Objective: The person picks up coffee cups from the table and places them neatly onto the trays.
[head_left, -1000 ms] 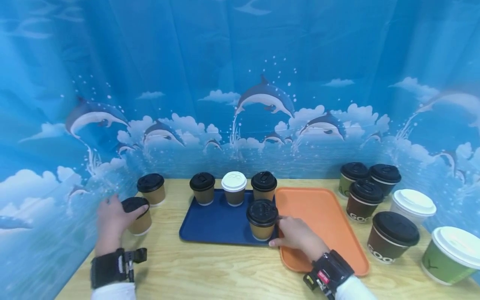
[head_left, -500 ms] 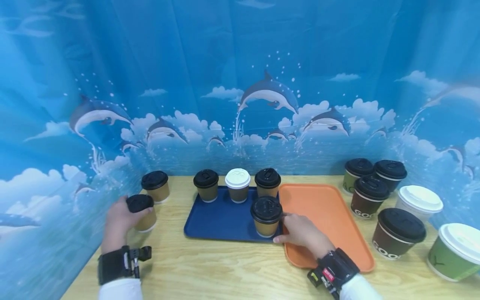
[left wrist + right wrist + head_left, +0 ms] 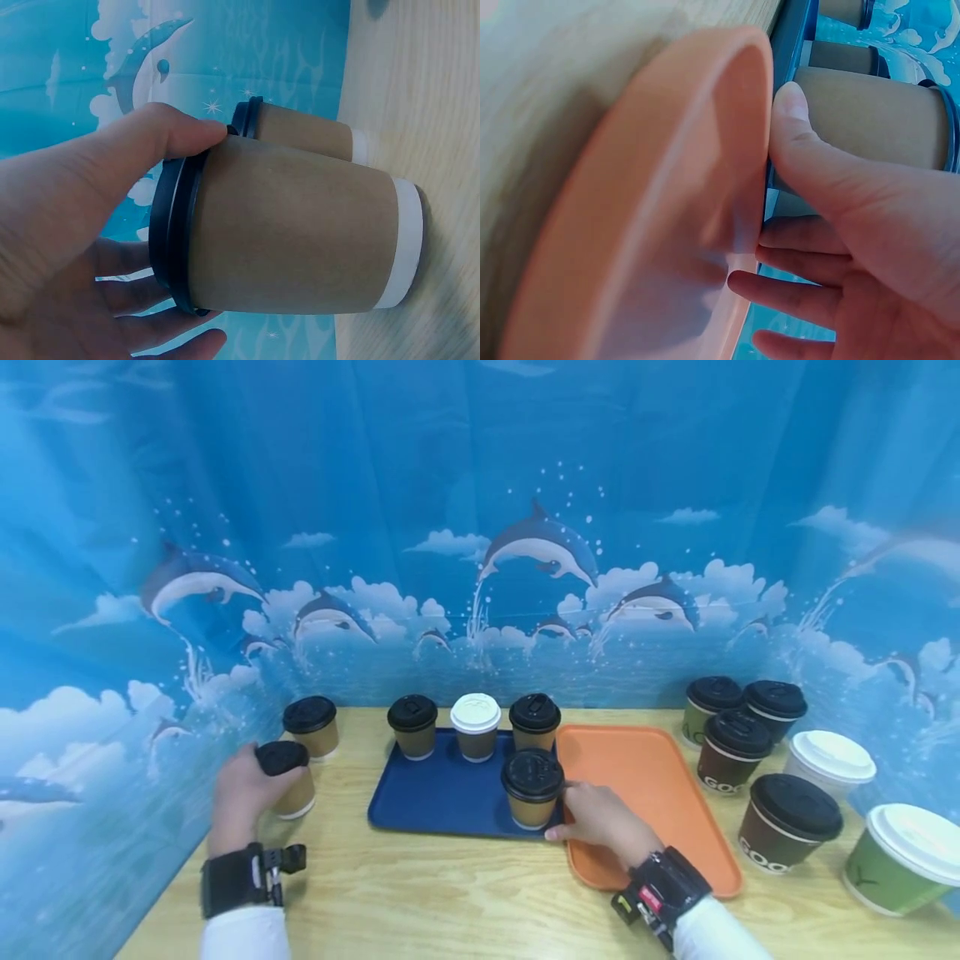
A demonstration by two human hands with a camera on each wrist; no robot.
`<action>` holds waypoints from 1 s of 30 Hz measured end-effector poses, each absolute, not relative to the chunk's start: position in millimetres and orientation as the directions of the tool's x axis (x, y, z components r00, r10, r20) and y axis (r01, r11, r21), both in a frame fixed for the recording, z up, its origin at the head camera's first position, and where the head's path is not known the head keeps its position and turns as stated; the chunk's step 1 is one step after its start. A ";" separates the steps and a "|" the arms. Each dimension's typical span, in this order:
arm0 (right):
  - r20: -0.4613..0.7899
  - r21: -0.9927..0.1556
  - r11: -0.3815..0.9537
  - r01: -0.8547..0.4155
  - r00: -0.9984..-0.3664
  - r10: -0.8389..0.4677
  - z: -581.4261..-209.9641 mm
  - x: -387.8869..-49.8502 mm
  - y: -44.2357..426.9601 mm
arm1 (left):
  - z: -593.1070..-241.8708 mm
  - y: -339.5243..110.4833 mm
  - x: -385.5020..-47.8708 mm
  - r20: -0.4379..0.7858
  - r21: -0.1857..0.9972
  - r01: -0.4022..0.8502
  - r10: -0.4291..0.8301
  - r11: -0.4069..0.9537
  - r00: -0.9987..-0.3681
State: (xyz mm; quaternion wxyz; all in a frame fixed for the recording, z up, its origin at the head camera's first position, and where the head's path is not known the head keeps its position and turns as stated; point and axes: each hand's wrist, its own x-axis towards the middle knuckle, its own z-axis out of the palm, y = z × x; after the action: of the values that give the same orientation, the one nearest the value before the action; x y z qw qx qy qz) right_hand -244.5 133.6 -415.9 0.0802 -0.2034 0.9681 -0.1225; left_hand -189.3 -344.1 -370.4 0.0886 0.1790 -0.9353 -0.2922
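Observation:
At the left, my left hand (image 3: 243,797) grips a brown paper coffee cup (image 3: 296,795) with a black lid. In the left wrist view the thumb lies along the lid's edge and the fingers pass behind it; the cup stands upright at the tabletop. Another black-lidded brown cup (image 3: 313,731) is just behind. My right hand (image 3: 603,822) is beside a black-lidded brown cup (image 3: 532,810) at the front right of the blue tray (image 3: 442,806). Its thumb lies against the cup's lower side in the right wrist view, and its fingers extend over the orange tray's rim (image 3: 769,82).
Along the blue tray's back edge stand two black-lidded cups (image 3: 414,739) and a white-lidded cup (image 3: 476,739). An orange tray (image 3: 630,777) adjoins it. Several larger cups (image 3: 787,831), brown, green and white, stand at the right. A dolphin-printed curtain (image 3: 450,527) hangs behind the table.
My left hand's fingers have come down around the cup's lid, and that cup has shifted slightly right. My right hand stays in place by its cup. The head view has shifted a little.

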 end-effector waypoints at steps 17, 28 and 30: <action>-0.156 -0.274 0.897 -0.348 -0.904 -0.398 -410.4 -243.2 131.6 | -343.9 -280.3 -201.9 0.194 0.470 -0.051 -0.159 0.881 -0.968; -0.148 -0.284 0.893 -0.350 -0.904 -0.401 -409.5 -242.1 131.4 | -352.4 -175.4 -208.9 0.211 0.461 0.129 0.032 0.878 -0.977; -0.147 -0.288 0.890 -0.352 -0.903 -0.405 -408.4 -242.0 131.0 | -354.6 -162.8 -208.1 0.220 0.457 0.143 0.045 0.878 -0.975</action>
State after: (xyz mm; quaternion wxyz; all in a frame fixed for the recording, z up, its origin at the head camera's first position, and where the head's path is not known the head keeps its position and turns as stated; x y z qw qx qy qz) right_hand -242.0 131.0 -408.4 0.1022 -0.1956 0.9668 -0.1285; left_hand -208.1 -162.8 -354.6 0.1017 -0.0488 -0.9636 -0.2422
